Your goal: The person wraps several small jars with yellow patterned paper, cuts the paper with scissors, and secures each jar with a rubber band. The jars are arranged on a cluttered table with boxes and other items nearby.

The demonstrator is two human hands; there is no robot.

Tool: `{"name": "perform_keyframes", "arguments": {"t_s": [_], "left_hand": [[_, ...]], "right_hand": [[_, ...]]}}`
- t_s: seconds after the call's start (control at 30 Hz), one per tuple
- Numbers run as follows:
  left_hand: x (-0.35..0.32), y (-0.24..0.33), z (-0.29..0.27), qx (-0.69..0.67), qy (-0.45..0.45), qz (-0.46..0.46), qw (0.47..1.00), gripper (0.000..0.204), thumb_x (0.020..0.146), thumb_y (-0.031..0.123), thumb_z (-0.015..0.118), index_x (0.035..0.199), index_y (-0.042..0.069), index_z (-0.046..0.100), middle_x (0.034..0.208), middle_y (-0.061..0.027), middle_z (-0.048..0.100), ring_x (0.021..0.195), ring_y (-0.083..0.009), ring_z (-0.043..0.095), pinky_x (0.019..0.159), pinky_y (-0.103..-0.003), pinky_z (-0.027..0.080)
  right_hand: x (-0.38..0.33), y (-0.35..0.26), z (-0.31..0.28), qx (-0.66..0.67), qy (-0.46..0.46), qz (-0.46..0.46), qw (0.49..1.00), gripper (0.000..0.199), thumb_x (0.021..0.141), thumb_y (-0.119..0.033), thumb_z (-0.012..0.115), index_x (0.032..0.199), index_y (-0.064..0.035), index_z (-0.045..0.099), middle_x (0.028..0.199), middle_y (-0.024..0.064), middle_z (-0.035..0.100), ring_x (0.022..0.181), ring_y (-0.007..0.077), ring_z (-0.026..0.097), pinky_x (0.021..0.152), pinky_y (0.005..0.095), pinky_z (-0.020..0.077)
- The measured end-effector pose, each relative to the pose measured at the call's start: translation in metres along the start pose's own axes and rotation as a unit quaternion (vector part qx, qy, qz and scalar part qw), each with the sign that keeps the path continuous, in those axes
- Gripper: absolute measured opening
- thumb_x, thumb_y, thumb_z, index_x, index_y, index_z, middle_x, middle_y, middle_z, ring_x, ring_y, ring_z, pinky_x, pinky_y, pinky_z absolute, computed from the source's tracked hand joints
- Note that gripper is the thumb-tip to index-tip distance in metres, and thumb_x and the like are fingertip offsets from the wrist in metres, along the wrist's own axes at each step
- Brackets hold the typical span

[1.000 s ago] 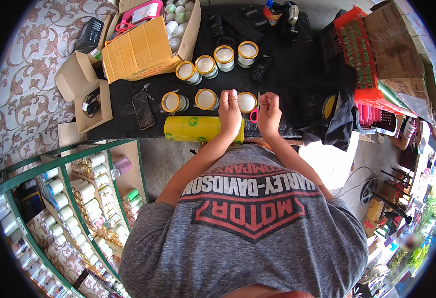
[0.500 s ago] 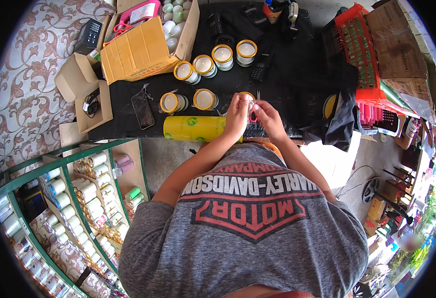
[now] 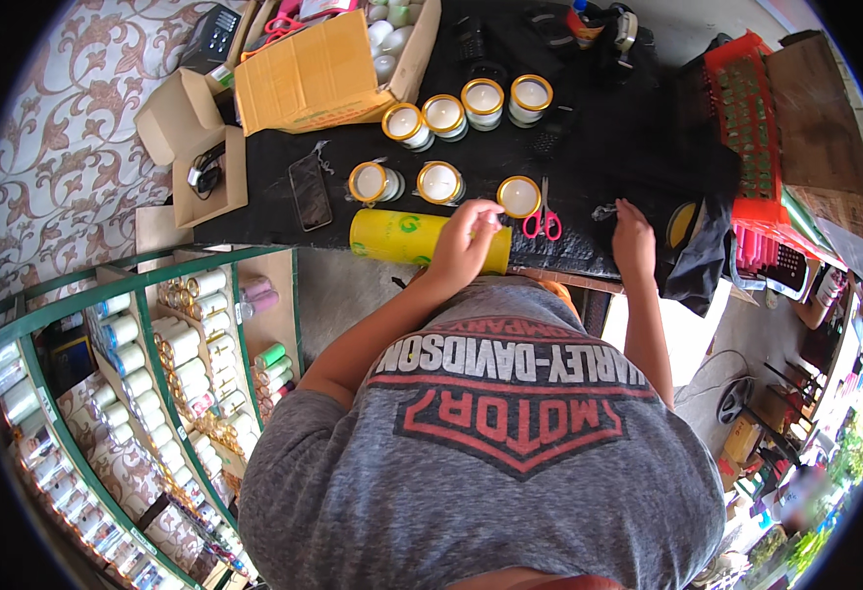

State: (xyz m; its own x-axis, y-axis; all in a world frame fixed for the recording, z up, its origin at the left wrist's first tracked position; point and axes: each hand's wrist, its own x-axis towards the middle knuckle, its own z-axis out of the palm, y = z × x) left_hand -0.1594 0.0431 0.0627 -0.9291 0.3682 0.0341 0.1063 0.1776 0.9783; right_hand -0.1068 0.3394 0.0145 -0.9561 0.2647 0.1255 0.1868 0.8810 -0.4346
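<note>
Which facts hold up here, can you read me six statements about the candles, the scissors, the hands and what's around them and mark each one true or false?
1. Seven gold-rimmed jar candles stand on the black table cover. True.
2. The pink-handled scissors lie right of the front row's rightmost candle. True.
3. The scissors are gripped in a hand. False: they lie loose on the cover.
4. The right hand is to the right of the scissors. True.
5. A blue roll lies along the cover's front edge. False: a yellow roll lies there, partly behind the left hand.
6. A notebook lies left of the front row. False: it is a smartphone.
</note>
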Motion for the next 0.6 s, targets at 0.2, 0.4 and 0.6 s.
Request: {"name": "perform_keyframes", "arguments": {"t_s": [0.2,0.4,0.6], "left_hand": [[-0.028,-0.022,-0.078,0.089,0.221,0.027,0.971,0.013,0.096,0.009,0.050,0.106,0.002,0.056,0.088,-0.0062,0.059,0.078,-0.0111,0.057,0.072,-0.025,0.046],[-0.024,-0.045,-0.130,0.052,0.350,0.007,0.935,0.017,0.096,0.007,0.050,0.112,0.002,0.051,0.093,-0.0048,0.056,0.085,-0.0109,0.055,0.078,-0.025,0.045],[-0.013,-0.067,-0.102,0.007,0.161,-0.043,0.986,0.031,0.095,0.011,0.050,0.124,0.001,0.044,0.102,-0.0070,0.056,0.086,-0.0125,0.054,0.080,-0.027,0.045]], "right_hand": [[0.009,-0.026,-0.014,0.061,0.077,0.087,0.991,0.008,0.081,-0.002,0.062,0.088,-0.0032,0.060,0.086,0.0126,0.061,0.078,0.0317,0.060,0.070,0.0404,0.0485],[0.022,-0.057,-0.008,0.057,0.148,-0.013,0.987,0.010,0.081,-0.001,0.061,0.091,-0.0031,0.060,0.088,0.0132,0.061,0.082,0.0305,0.061,0.072,0.0382,0.0493],[0.027,-0.165,0.009,0.285,0.048,-0.005,0.957,0.011,0.085,-0.001,0.061,0.097,-0.0011,0.063,0.090,0.0119,0.063,0.078,0.0227,0.066,0.069,0.0311,0.0523]]}}
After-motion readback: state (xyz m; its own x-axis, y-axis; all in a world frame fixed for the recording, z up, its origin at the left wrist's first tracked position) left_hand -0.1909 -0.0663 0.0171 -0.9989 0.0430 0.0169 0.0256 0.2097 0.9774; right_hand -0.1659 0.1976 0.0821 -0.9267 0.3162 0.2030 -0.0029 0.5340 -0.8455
